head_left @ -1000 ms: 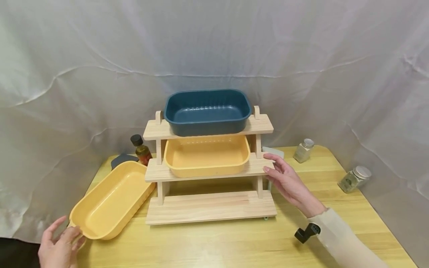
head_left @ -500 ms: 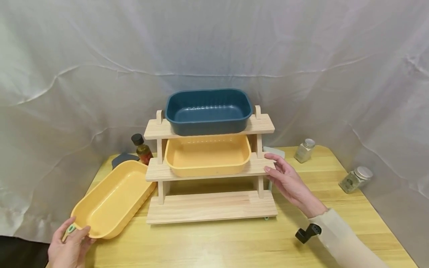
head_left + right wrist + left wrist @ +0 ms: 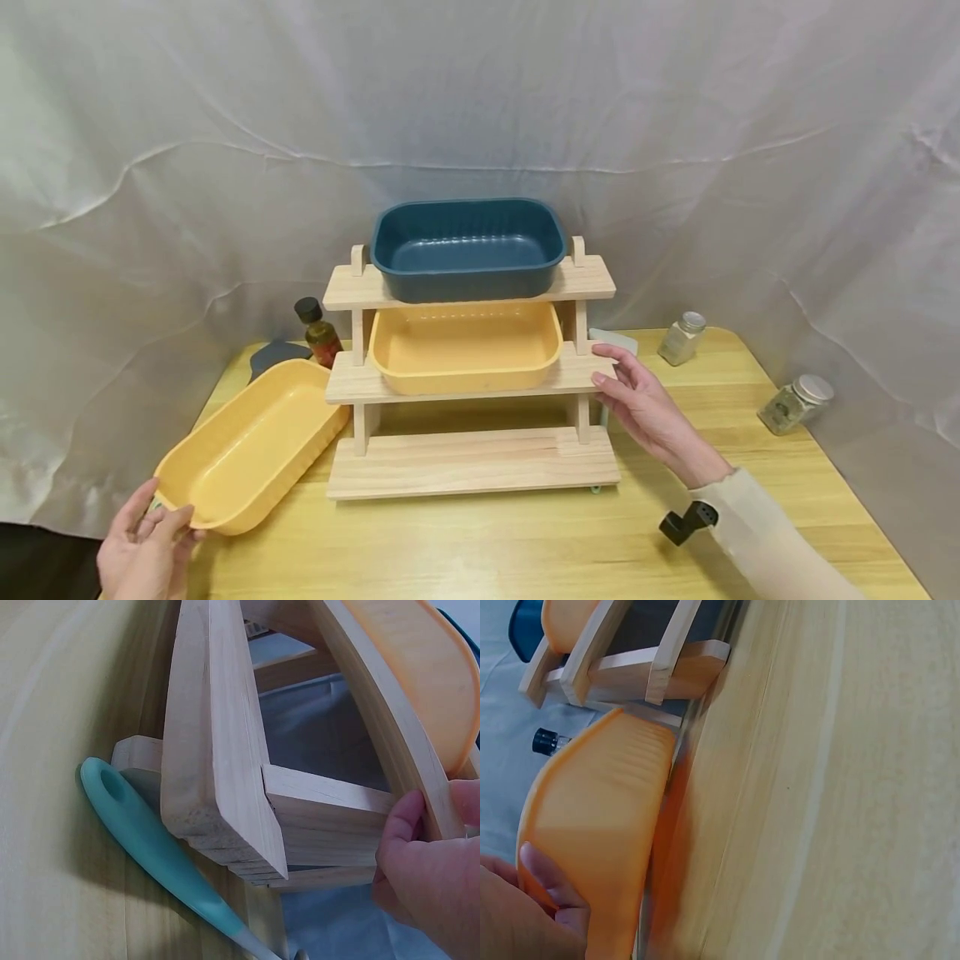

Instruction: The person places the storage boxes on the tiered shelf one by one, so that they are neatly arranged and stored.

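Observation:
My left hand pinches the near corner of a yellow plastic bin, which lies slantwise left of the wooden rack. The left wrist view shows the thumb pressed on the bin's outer wall. My right hand grips the right end of the middle shelf of the three-tier wooden rack, thumb and fingers around the board's edge. A dark blue bin sits on the top shelf, and a second yellow bin on the middle one. The bottom shelf is bare.
A dark-capped bottle and a dark grey flat object stand behind the left bin. Two glass jars are at the right. A turquoise-handled utensil lies beside the rack's foot. Grey curtain surrounds the table.
My left hand has moved right onto the bin's corner and taken a fuller hold, then shifted slightly back left with the bin. My right hand stays on the shelf.

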